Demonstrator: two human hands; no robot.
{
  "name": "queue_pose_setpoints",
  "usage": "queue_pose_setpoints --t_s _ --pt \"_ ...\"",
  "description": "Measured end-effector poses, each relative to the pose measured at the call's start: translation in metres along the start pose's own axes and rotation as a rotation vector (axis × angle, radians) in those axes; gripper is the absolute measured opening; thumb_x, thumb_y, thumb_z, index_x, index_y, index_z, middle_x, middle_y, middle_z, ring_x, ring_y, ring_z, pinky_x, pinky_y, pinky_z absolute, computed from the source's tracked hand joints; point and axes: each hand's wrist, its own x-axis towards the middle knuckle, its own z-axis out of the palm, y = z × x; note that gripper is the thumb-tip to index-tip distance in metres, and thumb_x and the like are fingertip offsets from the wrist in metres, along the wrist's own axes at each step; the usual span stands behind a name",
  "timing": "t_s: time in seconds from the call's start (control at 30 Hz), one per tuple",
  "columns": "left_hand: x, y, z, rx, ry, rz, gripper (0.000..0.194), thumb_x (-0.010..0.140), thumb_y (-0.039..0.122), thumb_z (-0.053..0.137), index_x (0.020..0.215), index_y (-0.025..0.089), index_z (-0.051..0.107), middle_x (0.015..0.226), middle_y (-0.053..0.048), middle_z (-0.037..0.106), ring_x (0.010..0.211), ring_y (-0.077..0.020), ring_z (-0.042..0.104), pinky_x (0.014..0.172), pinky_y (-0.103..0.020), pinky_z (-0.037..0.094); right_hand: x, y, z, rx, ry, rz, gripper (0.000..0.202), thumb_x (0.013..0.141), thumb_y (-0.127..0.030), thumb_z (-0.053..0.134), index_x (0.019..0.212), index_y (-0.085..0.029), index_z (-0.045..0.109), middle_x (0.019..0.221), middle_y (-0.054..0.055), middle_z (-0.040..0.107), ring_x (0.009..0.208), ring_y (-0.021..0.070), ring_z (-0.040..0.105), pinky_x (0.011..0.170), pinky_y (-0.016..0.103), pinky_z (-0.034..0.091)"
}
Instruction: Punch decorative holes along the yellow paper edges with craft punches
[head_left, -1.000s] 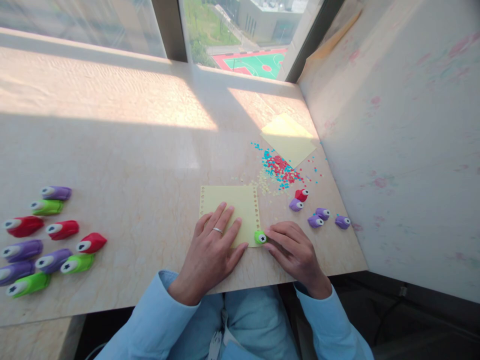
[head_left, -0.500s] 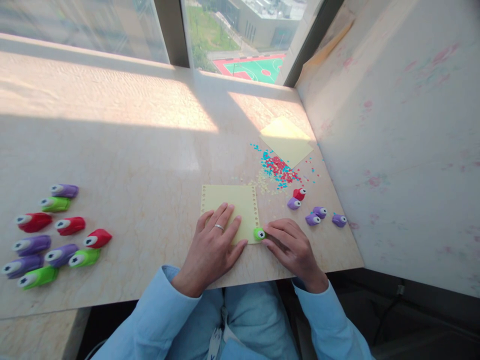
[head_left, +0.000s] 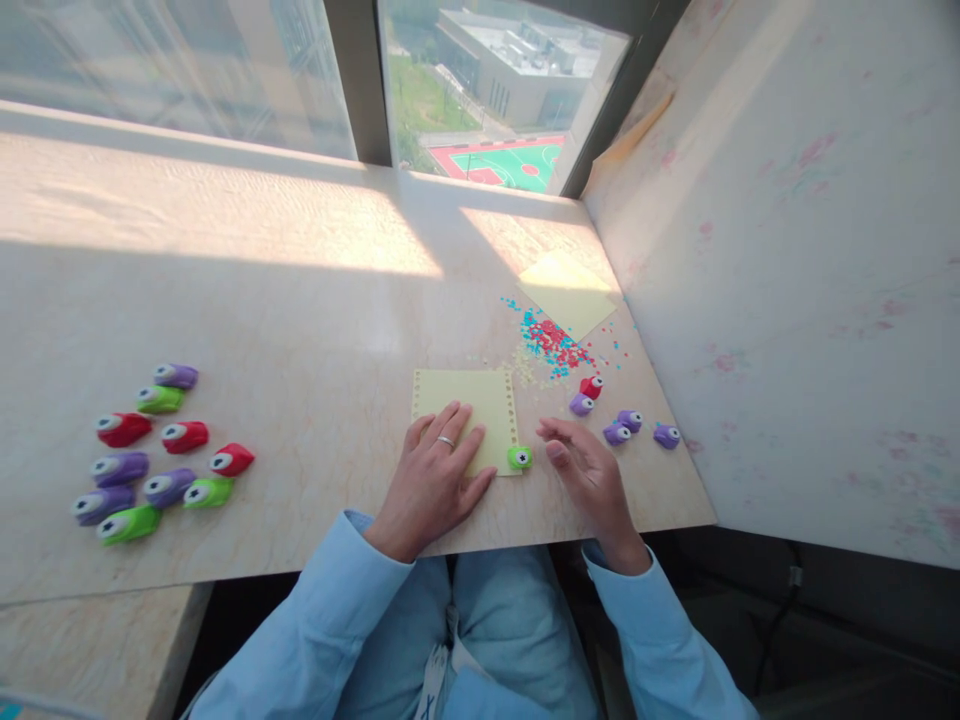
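Note:
A pale yellow sheet [head_left: 484,400] lies near the table's front edge, with rows of punched holes along its left and right sides. My left hand [head_left: 439,475] rests on it with fingers spread, a ring on one finger, covering the lower left part. At the sheet's lower right edge sits a small green punch [head_left: 519,457] with a star on its white button. To the right of the punch, and apart from it, my right hand [head_left: 589,470] is raised a little, its fingers curled loosely and the thumb near the index finger, with nothing seen between them.
Several red, green and purple punches [head_left: 169,487] stand at the left. Blue, red and yellow paper bits [head_left: 555,342] lie beside another yellow sheet [head_left: 574,290]. More punches [head_left: 617,433] sit at the right, near the patterned wall [head_left: 810,330]. A window is behind the table.
My right hand has let go of the green punch and drawn back to the right. My left hand stays on the sheet. The camera view has shifted a little.

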Motion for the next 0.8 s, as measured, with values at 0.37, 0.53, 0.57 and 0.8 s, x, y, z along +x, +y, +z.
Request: queue_pose_setpoints --t_s 0.37,0.53,0.57,0.8 --pt "-0.001 0.000 0.000 -0.018 0.034 0.010 0.036 0.090 0.038 0.056 0.118 0.016 0.063 0.139 -0.019 0.054 0.134 -0.0326 0.045 0.106 -0.052 0.036 0.012 -0.006 0.017 -0.070 -0.046 0.111 0.042 0.078 -0.057 0.071 0.092 -0.018 0.069 0.080 0.005 0.066 0.073 0.0200 0.061 0.070 0.034 0.052" --pt "-0.002 0.001 0.000 -0.022 0.026 0.008 0.036 0.091 0.038 0.056 0.118 0.015 0.062 0.140 -0.020 0.054 0.134 -0.0329 0.044 0.107 -0.051 0.035 0.012 -0.004 0.020 -0.087 -0.068 0.106 0.042 0.076 -0.058 0.071 0.088 -0.018 0.068 0.077 0.004 0.065 0.071 0.0194 0.059 0.067 0.033 0.050" --pt "-0.002 0.001 0.000 -0.024 0.025 0.007 0.036 0.091 0.038 0.056 0.118 0.015 0.062 0.140 -0.020 0.053 0.135 -0.0328 0.044 0.107 -0.051 0.035 0.013 -0.004 0.020 -0.087 -0.077 0.119 0.042 0.076 -0.059 0.071 0.087 -0.018 0.068 0.077 0.004 0.064 0.070 0.0191 0.058 0.066 0.032 0.049" --pt "-0.003 0.000 0.000 -0.033 0.021 0.009 0.037 0.092 0.038 0.054 0.119 0.014 0.061 0.140 -0.020 0.053 0.136 -0.0326 0.043 0.108 -0.051 0.034 0.019 -0.008 0.022 -0.081 -0.154 0.237 0.038 0.072 -0.055 0.073 0.080 -0.020 0.060 0.068 -0.002 0.059 0.063 0.0161 0.054 0.060 0.029 0.044"
